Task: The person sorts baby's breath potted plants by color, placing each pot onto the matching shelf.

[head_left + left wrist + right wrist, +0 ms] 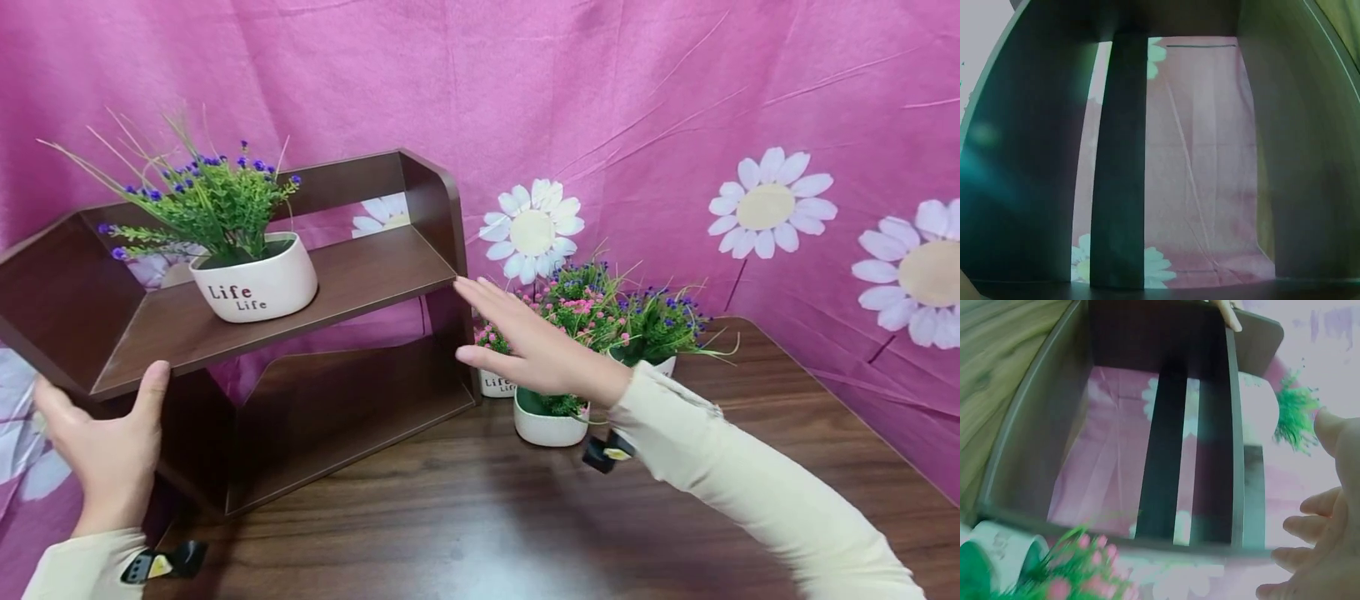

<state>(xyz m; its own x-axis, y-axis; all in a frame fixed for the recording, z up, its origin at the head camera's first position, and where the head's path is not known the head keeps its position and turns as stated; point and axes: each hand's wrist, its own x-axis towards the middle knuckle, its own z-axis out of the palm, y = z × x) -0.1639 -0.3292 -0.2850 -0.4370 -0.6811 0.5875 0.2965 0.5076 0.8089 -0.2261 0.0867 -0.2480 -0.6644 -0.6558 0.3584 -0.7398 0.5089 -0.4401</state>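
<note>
A dark brown two-tier wooden shelf (352, 396) stands on the table at the left, angled to the view. My left hand (108, 450) holds its left corner, thumb at the front edge of the upper board and fingers along the outer side. At the shelf's right side is my right hand (536, 346), fingers straight and thumb apart; the fingertips are at the panel's front edge, and contact is hard to tell. A white pot (262, 279) marked "Life", with purple flowers and grass, sits on the upper board. The left wrist view looks into the lower compartment (1307, 156).
Right of the shelf stand several more white pots (551, 429) with pink and purple flowers, close together and partly behind my right hand. The wooden table (420, 517) runs in front. A pink cloth (637, 100) with white daisies hangs behind.
</note>
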